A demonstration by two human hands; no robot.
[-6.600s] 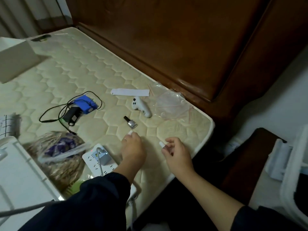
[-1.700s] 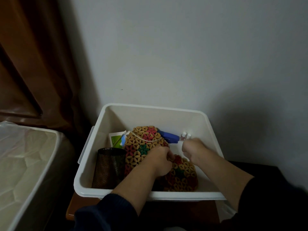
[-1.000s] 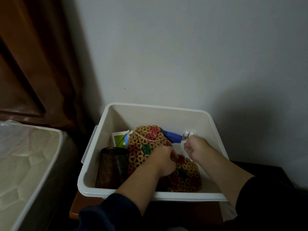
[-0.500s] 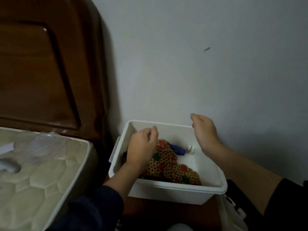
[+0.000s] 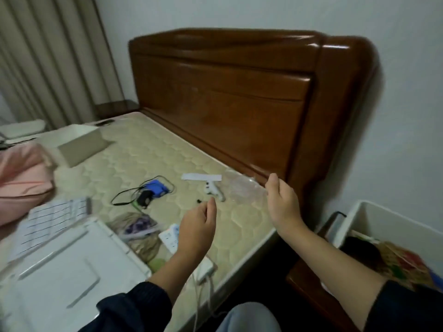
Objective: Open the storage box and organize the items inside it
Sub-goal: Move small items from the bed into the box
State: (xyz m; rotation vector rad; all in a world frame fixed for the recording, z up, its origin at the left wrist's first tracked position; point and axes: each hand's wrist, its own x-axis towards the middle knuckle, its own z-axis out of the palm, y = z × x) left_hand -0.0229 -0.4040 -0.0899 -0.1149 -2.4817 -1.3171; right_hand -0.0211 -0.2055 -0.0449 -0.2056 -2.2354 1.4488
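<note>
The white storage box (image 5: 366, 212) stands at the right edge, beside the bed, with a colourful beaded bag (image 5: 405, 262) and a dark mesh cup (image 5: 359, 250) inside. My left hand (image 5: 197, 226) hovers empty over the mattress (image 5: 167, 159), fingers loosely curled. My right hand (image 5: 281, 202) is raised near the bed's corner, also empty. On the mattress lie a small dark bottle (image 5: 199, 200), a white gadget (image 5: 213, 189), a clear plastic bag (image 5: 242, 188), a paper strip (image 5: 201, 177), a blue device with black cable (image 5: 153, 190) and a white power strip (image 5: 170, 238).
The box's white lid (image 5: 60, 271) lies at the lower left on the bed. A mesh pouch (image 5: 136, 228), a checked sheet (image 5: 52, 219), a pink cloth (image 5: 21, 173) and a small open carton (image 5: 79, 144) also lie there. A wooden headboard (image 5: 227, 92) stands behind.
Both hands have left the storage box empty, the small white-capped bottles staying inside. My view has swung left from the box to the bed.
</note>
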